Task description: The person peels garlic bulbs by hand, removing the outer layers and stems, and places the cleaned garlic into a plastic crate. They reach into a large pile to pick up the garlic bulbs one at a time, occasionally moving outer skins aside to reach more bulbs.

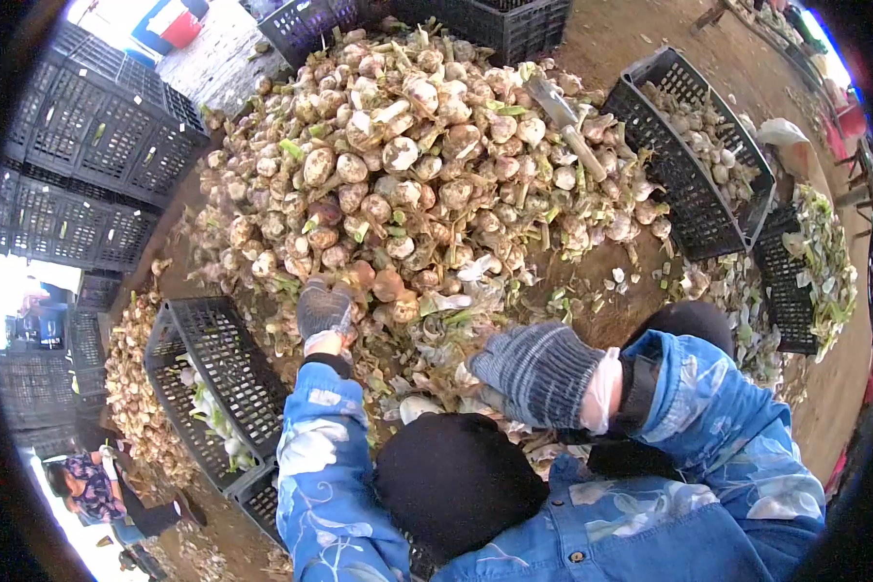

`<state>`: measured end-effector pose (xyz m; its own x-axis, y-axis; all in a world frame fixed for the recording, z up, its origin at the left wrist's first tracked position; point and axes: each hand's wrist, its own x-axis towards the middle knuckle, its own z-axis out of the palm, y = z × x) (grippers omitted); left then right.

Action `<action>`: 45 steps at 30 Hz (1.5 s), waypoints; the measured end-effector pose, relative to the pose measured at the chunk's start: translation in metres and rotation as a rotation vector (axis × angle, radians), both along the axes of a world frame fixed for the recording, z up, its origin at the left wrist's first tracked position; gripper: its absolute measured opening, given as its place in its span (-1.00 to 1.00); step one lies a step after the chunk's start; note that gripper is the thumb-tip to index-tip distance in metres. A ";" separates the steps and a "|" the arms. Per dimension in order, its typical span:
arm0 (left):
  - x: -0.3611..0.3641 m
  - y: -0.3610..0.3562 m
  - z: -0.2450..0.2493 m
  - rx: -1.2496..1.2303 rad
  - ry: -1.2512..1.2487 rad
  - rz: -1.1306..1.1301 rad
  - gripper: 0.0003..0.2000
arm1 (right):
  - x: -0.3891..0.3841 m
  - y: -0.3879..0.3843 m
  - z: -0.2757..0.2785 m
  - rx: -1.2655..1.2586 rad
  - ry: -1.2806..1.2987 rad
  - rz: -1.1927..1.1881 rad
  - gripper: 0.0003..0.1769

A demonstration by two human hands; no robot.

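A large heap of garlic bulbs (398, 155), many with dirt and stem stubs, fills the floor ahead. My left hand (325, 312), in a grey knit glove, reaches to the heap's near edge. Its fingers are spread over the bulbs, beside a few reddish-brown ones (388, 284). My right hand (543, 373), in a striped grey glove, is closed above loose skins and leaf scraps (436, 344). What it holds, if anything, is hidden. A long tool with a pale handle (582, 155) lies on the heap's right side.
A black crate of garlic (694, 160) leans at the right, near a crate heaped with trimmings (820, 276). At left stands a crate with pale bulbs and green stems (213, 388), below stacked black crates (97, 136). Another person (97, 490) sits at the lower left.
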<state>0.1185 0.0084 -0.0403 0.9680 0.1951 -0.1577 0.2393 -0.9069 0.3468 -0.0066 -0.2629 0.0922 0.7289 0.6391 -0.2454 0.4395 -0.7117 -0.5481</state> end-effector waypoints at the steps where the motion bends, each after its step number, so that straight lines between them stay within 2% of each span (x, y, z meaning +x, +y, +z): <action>1: -0.001 -0.001 0.012 -0.035 -0.021 -0.027 -0.68 | 0.001 0.001 -0.001 0.001 -0.017 -0.041 -0.77; 6: -0.018 -0.027 0.097 -0.287 0.037 -0.203 -0.79 | 0.011 0.006 -0.009 0.058 -0.151 -0.172 -0.78; 7: -0.023 -0.033 0.112 -0.237 0.016 -0.294 -0.77 | 0.014 0.008 -0.004 0.017 -0.178 -0.201 -0.74; 11: -0.050 -0.078 0.177 -0.283 0.001 -0.391 -0.81 | 0.021 0.013 0.013 0.024 -0.145 -0.326 -0.43; 13: -0.061 -0.093 0.198 -0.398 0.039 -0.531 -0.82 | 0.020 0.010 0.013 0.112 -0.208 -0.381 -0.47; 16: -0.080 -0.120 0.232 -0.465 0.152 -0.468 -0.85 | 0.020 0.000 0.014 0.145 -0.309 -0.381 -0.59; 17: -0.081 -0.121 0.232 -0.388 0.107 -0.531 -0.76 | 0.020 -0.003 0.014 0.152 -0.363 -0.362 -0.66; 18: -0.084 -0.124 0.230 -0.383 0.097 -0.534 -0.76 | 0.021 -0.008 0.015 0.155 -0.374 -0.362 -0.66; 20: -0.094 -0.134 0.222 -0.621 -0.238 -0.415 -0.59 | 0.019 -0.018 0.019 0.452 -0.142 -0.488 -0.74; 21: -0.099 -0.133 0.213 -0.595 -0.332 -0.461 -0.45 | 0.019 -0.024 0.021 0.593 -0.015 -0.537 -0.62; 22: -0.104 -0.134 0.197 -0.591 -0.335 -0.466 -0.45 | 0.025 -0.026 0.008 0.550 -0.090 -0.557 -0.58; 23: -0.110 -0.136 0.176 -0.662 -0.344 -0.393 -0.46 | 0.028 -0.032 0.011 0.553 -0.007 -0.566 -0.57; 24: -0.116 -0.139 0.159 -0.732 -0.352 -0.318 -0.46 | 0.030 -0.037 0.013 0.554 0.077 -0.574 -0.55; 25: -0.122 -0.144 0.150 -0.674 -0.334 -0.331 -0.47 | 0.032 -0.040 0.012 0.642 0.321 -0.540 -0.53; 26: -0.125 -0.146 0.144 -0.671 -0.336 -0.331 -0.47 | 0.030 -0.044 0.011 0.645 0.320 -0.539 -0.53; 28: -0.130 -0.147 0.140 -0.677 -0.325 -0.257 -0.49 | 0.027 -0.049 0.015 0.581 0.040 -0.249 -0.54; 29: -0.133 -0.147 0.142 -0.539 -0.429 -0.305 -0.56 | 0.019 -0.049 0.028 0.659 0.258 -0.343 -0.55; 30: -0.133 -0.150 0.141 -0.538 -0.430 -0.305 -0.56 | 0.019 -0.050 0.027 0.659 0.258 -0.343 -0.55; 32: -0.136 -0.154 0.137 -0.861 -0.398 -0.164 -0.58 | 0.019 -0.052 0.022 0.636 0.106 -0.233 -0.57; 34: -0.132 -0.148 0.130 -0.844 -0.402 -0.179 -0.57 | 0.016 -0.049 0.020 0.721 0.075 -0.240 -0.63; 36: -0.131 -0.146 0.125 -0.828 -0.407 -0.196 -0.55 | 0.014 -0.052 0.018 0.618 -0.015 -0.209 -0.69; 37: -0.132 -0.150 0.132 -0.859 -0.361 -0.132 -0.57 | 0.013 -0.051 0.017 0.615 -0.012 -0.211 -0.69; 40: -0.124 -0.151 0.121 -0.858 -0.352 -0.071 -0.59 | 0.010 -0.047 0.011 0.556 -0.080 -0.320 -0.79; 42: -0.120 -0.147 0.110 -0.821 -0.390 -0.072 -0.60 | 0.009 -0.043 0.007 0.653 -0.164 -0.338 -0.78; 44: -0.122 -0.149 0.122 -1.366 0.055 0.224 -0.57 | 0.007 -0.043 0.012 0.598 -0.227 -0.367 -0.79; 45: -0.119 -0.150 0.131 -1.526 0.173 0.204 -0.52 | 0.007 -0.041 0.006 0.558 -0.301 -0.351 -0.85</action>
<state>-0.0002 -0.1416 0.0902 0.8955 -0.1275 -0.4263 0.4440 0.3217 0.8363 0.0001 -0.3039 0.0986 0.8988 0.3260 0.2930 0.4255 -0.4882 -0.7620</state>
